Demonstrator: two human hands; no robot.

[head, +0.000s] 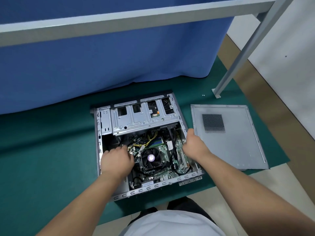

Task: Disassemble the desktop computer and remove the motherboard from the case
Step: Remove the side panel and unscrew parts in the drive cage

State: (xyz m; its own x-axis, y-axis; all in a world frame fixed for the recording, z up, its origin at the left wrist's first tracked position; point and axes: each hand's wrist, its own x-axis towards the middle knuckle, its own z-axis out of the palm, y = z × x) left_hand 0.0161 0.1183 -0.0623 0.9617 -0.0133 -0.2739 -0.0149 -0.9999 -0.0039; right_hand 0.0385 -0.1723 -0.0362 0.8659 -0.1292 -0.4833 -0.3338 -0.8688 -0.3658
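As seen, both hands [117,159] inside case [100,133]

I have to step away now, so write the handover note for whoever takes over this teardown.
Left hand: inside the case, fingers curled at the yellow and black cable bundle beside the CPU fan; whether it actually grips a cable cannot be told.
Right hand: gripping the case's right wall, steadying it.
Layout: case lies open on the green mat; side panel lies flat to its right, apart from it.
Done: side panel off.
Left: the motherboard sits in the case with cables and fan in place, under the drive cage. Unplug the cables, free the board, lift it out.
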